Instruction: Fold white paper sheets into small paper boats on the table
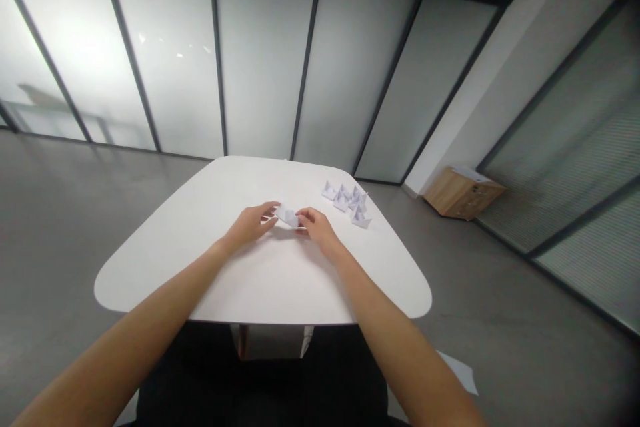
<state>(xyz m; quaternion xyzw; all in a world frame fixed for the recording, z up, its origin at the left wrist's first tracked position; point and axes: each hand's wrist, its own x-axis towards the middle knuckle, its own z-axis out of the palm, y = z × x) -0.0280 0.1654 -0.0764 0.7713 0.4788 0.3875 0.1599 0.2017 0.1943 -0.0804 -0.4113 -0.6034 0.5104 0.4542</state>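
A small folded white paper boat sits at the middle of the white table, held low over the tabletop. My left hand pinches its left end between the fingertips. My right hand grips its right end, and the fingers hide part of the paper. To the right, several finished-looking white paper boats stand in a loose cluster near the table's far right edge, a short way from my right hand.
The rounded white table stands on a grey floor. Frosted glass panels line the far wall. A low wooden cabinet stands at the right, and a loose sheet of white paper lies on the floor near the table.
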